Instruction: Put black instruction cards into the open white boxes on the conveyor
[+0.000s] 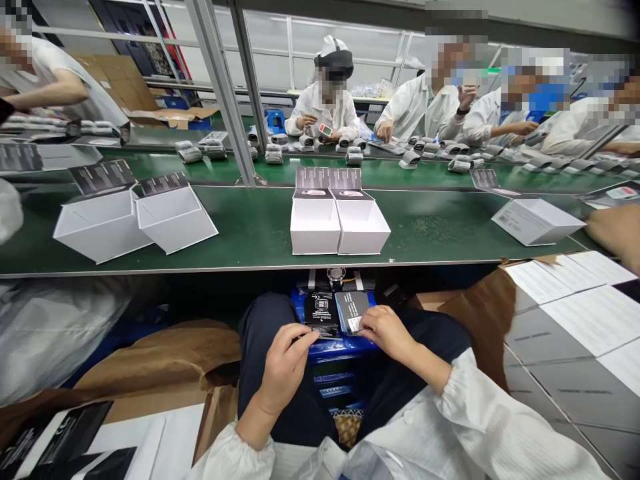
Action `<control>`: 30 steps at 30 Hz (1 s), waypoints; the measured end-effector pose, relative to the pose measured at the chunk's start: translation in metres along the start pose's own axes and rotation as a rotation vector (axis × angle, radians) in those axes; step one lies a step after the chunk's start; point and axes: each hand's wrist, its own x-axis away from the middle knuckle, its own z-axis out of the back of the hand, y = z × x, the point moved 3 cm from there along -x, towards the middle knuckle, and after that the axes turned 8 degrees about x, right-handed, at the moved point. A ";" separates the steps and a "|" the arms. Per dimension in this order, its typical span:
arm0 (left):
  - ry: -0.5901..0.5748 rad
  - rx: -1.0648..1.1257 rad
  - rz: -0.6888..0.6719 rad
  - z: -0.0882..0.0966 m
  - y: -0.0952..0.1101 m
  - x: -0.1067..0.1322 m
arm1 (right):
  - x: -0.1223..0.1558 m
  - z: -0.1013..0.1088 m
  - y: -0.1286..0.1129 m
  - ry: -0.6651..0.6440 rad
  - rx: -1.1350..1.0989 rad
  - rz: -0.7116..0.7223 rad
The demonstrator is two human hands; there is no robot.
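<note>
Two stacks of printed leaflets lie side by side on a blue plastic stool between my knees. Black leaflets [321,308] with white print and a square code form the left stack; dark grey leaflets [353,307] with a light blue edge form the right one. My left hand [286,365] has its thumb and forefinger brought together at the lower left corner of the black stack. With its fingertips, my right hand [390,331] pinches the lower right edge of the grey stack, by a small white label [355,325].
Two open white boxes [315,233] stand on the green conveyor belt [250,227] ahead. More open boxes [103,230] are at left and one box [537,221] at right. Cartons [220,413] flank my legs; white boxes [560,333] fill the right one. Co-workers [325,100] sit opposite.
</note>
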 end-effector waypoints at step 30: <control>-0.745 -0.390 0.174 -0.055 -0.072 0.023 | -0.006 -0.004 -0.012 0.045 0.350 0.216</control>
